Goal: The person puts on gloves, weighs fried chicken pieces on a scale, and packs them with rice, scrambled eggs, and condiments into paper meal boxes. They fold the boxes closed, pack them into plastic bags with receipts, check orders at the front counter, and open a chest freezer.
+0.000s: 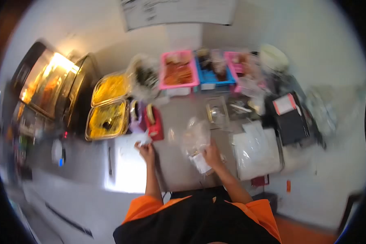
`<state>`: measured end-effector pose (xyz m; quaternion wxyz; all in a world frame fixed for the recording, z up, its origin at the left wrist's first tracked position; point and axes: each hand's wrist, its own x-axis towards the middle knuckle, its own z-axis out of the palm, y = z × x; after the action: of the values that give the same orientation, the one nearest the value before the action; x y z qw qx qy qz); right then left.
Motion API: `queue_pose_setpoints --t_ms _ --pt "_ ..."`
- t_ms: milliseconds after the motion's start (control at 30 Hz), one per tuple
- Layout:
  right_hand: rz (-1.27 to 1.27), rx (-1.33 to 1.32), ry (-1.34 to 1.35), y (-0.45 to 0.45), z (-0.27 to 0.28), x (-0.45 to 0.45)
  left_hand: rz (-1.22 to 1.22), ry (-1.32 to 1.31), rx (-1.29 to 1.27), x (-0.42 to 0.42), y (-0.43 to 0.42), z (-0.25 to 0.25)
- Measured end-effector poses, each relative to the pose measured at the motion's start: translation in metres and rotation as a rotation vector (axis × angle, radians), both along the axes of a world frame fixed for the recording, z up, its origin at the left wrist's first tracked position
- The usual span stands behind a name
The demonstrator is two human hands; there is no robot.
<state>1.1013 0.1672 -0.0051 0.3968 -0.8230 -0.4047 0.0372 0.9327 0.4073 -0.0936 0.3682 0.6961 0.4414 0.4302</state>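
Observation:
My left hand is closed on a small whitish piece, too blurred to name, just in front of a red tape dispenser. Beside that dispenser stands a purple one. Over the middle of the metal table, my right hand has its fingers closed at the edge of a clear plastic bag. Below the bag, close to the same hand, lies a white packet. What the bag contains is too smeared to make out.
Two trays of yellow food stand left, near a lit glass display case. Along the back are a pink basket, a blue basket and another pink one. At right lie stacked clear bags and a black pouch.

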Motion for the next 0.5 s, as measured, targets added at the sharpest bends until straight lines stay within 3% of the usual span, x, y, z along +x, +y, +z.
queue_pose_setpoints --t_ms 33,67,100,167,233,300,400,500 --pt "-0.053 0.145 0.179 0.003 0.002 -0.005 -0.122 -0.136 0.047 -0.010 0.020 -0.041" --pt "-0.055 0.127 0.138 0.000 -0.005 -0.008 -0.052 0.030 0.376 -0.004 -0.008 0.016" --pt "-0.072 0.095 0.108 -0.007 -0.012 -0.016 -0.002 -0.089 0.278 0.000 -0.025 0.041" --pt "-0.253 0.145 -0.022 -0.019 0.003 -0.039 -0.100 0.137 0.454 0.000 -0.033 0.054" --pt "-0.336 0.082 0.101 -0.044 0.017 -0.064 -0.324 -0.189 0.219 0.022 -0.065 0.078" --pt "-0.391 0.354 0.118 -0.069 0.028 -0.082 -0.539 -0.231 0.177 0.039 -0.098 0.097" --pt "-0.638 0.238 -0.027 -0.116 0.071 -0.142 -0.943 -0.260 0.060 0.067 -0.134 0.105" --pt "-0.929 0.479 0.390 -0.159 0.064 -0.208 -1.223 -0.292 0.038 0.088 -0.189 0.119"
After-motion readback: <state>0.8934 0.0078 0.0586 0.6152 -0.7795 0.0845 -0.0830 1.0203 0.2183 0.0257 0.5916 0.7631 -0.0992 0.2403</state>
